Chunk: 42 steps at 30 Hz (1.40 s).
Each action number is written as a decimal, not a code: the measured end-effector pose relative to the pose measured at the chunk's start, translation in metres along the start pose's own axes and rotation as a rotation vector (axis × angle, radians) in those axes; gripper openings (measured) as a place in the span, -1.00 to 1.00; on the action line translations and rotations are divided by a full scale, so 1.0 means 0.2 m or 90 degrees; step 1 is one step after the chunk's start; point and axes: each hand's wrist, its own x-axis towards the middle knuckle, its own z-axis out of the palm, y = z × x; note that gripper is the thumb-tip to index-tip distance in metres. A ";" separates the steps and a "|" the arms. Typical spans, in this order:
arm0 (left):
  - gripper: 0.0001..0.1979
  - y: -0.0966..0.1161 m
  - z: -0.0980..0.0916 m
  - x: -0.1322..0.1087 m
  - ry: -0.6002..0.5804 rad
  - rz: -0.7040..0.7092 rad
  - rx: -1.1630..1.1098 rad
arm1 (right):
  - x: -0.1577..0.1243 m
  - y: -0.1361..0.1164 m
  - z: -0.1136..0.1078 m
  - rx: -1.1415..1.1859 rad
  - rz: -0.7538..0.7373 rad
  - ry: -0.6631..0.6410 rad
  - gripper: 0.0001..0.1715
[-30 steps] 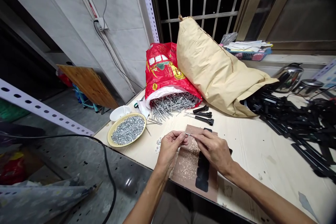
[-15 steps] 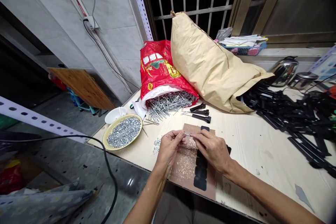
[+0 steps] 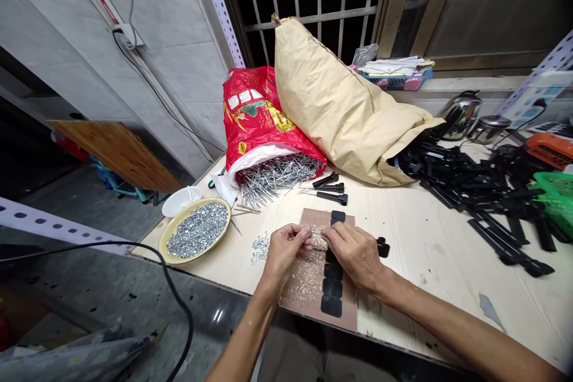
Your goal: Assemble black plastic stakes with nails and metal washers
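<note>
A thin metal rod (image 3: 316,232) spans the gap between my hands. My left hand (image 3: 286,248) pinches its left end with thumb and fingertips. Closed on the other end is my right hand (image 3: 356,256), whose fingers cover part of it. Both hands are over a brown board (image 3: 295,295) speckled with pale flecks. Black rounded pads (image 3: 332,287) lie in a column on the board, some hidden under my right hand. Left of the board are small loose metal pieces (image 3: 259,248). Several black-handled pieces with thin metal shafts (image 3: 332,197) lie beyond it.
A yellow bowl (image 3: 163,255) holds many small metal pieces, beside a white bowl (image 3: 178,202). Metal rods (image 3: 277,178) spill from a red bag (image 3: 264,125). A large paper sack (image 3: 331,107) leans beside it. Black plastic parts (image 3: 465,182) and a green basket (image 3: 555,194) are at right.
The view has swung slightly right, bringing the green basket and an orange object into sight. My right fingers have closed further around the rod; my left hand keeps its pinch.
</note>
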 end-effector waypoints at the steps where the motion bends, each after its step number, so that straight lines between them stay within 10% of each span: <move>1: -0.68 0.00 0.00 0.00 -0.001 0.003 0.007 | 0.00 0.00 0.00 0.016 0.016 -0.009 -0.74; 33: -0.69 -0.01 0.11 -0.03 -0.095 -0.040 -0.008 | -0.07 0.07 -0.07 0.379 0.135 -0.061 -0.83; 42: -0.68 -0.04 0.13 -0.01 -0.113 -0.047 -0.011 | -0.12 0.10 -0.06 0.240 0.109 -0.049 -0.78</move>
